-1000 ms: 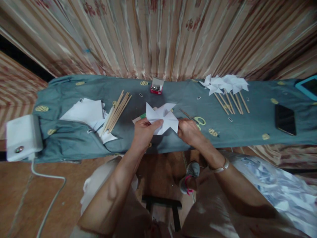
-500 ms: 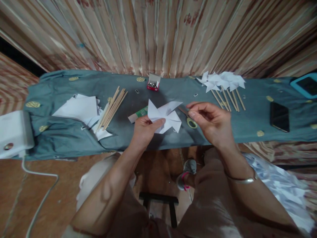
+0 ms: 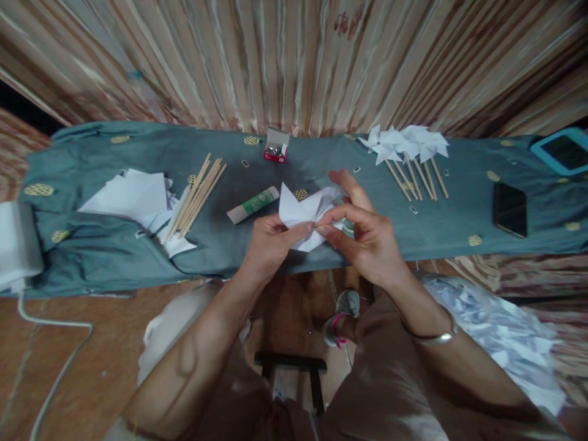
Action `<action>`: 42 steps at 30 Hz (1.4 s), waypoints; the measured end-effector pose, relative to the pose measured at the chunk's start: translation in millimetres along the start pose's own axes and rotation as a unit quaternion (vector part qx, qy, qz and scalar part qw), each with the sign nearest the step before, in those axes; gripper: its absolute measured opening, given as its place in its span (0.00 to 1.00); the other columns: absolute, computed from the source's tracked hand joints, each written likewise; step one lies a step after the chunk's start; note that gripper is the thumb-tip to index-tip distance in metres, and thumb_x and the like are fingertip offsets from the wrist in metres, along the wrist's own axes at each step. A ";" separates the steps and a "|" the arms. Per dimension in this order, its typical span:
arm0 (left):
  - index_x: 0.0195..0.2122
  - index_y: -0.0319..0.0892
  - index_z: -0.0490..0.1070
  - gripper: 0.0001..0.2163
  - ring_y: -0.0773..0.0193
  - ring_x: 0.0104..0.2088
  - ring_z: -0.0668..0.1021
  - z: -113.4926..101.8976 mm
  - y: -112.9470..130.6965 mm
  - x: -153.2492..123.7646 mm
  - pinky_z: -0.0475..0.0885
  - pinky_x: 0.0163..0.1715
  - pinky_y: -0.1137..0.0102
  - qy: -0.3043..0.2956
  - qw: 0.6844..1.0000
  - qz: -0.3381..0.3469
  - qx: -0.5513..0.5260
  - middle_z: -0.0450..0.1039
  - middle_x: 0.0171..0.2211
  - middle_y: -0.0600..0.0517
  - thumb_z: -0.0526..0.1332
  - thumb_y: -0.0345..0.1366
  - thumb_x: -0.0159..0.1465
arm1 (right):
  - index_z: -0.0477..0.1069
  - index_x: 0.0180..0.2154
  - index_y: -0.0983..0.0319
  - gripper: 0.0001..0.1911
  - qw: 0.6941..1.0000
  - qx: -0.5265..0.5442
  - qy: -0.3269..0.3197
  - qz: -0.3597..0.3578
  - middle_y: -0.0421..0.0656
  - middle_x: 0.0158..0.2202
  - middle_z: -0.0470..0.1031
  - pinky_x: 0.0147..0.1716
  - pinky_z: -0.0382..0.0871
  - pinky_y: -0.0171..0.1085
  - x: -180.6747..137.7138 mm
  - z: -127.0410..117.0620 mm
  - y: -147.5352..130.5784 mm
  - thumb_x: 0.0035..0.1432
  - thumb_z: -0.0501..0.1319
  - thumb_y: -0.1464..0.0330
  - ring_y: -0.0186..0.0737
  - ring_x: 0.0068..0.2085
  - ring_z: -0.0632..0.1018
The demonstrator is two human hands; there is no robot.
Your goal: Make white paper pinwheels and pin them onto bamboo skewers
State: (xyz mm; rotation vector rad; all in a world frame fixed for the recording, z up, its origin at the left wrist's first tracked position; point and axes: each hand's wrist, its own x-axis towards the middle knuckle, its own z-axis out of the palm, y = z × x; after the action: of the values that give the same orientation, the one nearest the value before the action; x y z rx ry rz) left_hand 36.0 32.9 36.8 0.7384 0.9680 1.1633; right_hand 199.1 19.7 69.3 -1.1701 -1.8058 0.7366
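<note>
A folded white paper pinwheel (image 3: pixel 298 211) is held over the table's front half, in the middle of the head view. My left hand (image 3: pixel 271 242) is closed on its left side, with the thumb pressed near the centre. At that centre, the thumb and forefinger of my right hand (image 3: pixel 362 236) pinch together around something too small to make out. Its other fingers are raised apart. Scissors lie mostly hidden behind my right hand, with part of a yellowish handle (image 3: pixel 348 225) showing. A green and white glue stick (image 3: pixel 252 205) lies beyond my left hand.
At left are white paper pieces (image 3: pixel 126 199), wooden sticks (image 3: pixel 198 199) and a white device (image 3: pixel 18 245) with a cable. A red box (image 3: pixel 275 150) of small metal pins stands behind. Finished pinwheels (image 3: pixel 407 146), a black phone (image 3: pixel 509 209) and a blue-framed device (image 3: pixel 563 151) lie right.
My right hand has moved left and down onto the pinwheel's centre, now covering most of the scissors. The view has shifted slightly, and more of the glue stick shows.
</note>
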 end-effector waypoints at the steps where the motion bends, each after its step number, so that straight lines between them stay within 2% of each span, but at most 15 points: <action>1: 0.23 0.40 0.80 0.13 0.69 0.23 0.75 0.0 -0.4 0.1 0.69 0.26 0.73 -0.001 1.000 0.000 -0.002 0.79 0.23 0.54 0.77 0.38 0.38 | 0.76 0.32 0.56 0.10 1.000 0.003 -0.001 0.003 0.37 0.68 0.58 0.68 0.44 0.54 0.0 -0.5 0.2 0.59 0.64 0.57 0.50 0.70 0.56; 10: 0.23 0.39 0.79 0.13 0.69 0.22 0.74 0.0 -0.5 -0.9 0.68 0.25 0.73 -0.005 1.000 -0.003 0.002 0.78 0.23 0.54 0.77 0.39 0.38 | 0.76 0.33 0.56 0.09 0.999 0.036 -0.013 0.022 0.40 0.66 0.62 0.67 0.49 0.50 0.2 -2.6 4.6 0.58 0.65 0.58 0.47 0.69 0.58; 27: 0.22 0.40 0.79 0.14 0.69 0.22 0.74 -1.0 0.3 -1.0 0.70 0.26 0.72 -0.015 1.000 0.002 0.021 0.78 0.23 0.53 0.77 0.41 0.39 | 0.76 0.33 0.55 0.06 0.999 0.034 -0.008 0.027 0.40 0.65 0.63 0.67 0.53 0.51 -1.1 -0.9 7.1 0.58 0.66 0.60 0.47 0.68 0.61; 33: 0.23 0.40 0.80 0.14 0.69 0.23 0.74 -0.4 0.2 -1.3 0.70 0.25 0.73 -0.011 1.000 0.000 0.015 0.78 0.23 0.53 0.77 0.40 0.38 | 0.76 0.33 0.56 0.08 0.999 0.034 -0.012 0.019 0.39 0.65 0.63 0.67 0.51 0.53 -0.9 -0.8 9.1 0.58 0.65 0.58 0.48 0.69 0.59; 42: 0.24 0.40 0.79 0.14 0.68 0.24 0.75 -0.4 1.7 -2.9 0.71 0.28 0.71 -0.018 0.999 0.017 0.034 0.78 0.24 0.54 0.77 0.42 0.39 | 0.75 0.33 0.56 0.06 0.999 0.038 -0.013 0.030 0.40 0.64 0.65 0.68 0.48 0.52 -0.6 -0.6 9.8 0.57 0.66 0.61 0.47 0.69 0.58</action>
State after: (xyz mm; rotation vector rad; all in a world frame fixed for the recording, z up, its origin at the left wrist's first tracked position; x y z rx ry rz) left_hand 34.6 30.5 38.8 0.8317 0.9715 1.1478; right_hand 203.9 23.0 61.3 -1.1735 -1.7555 0.8515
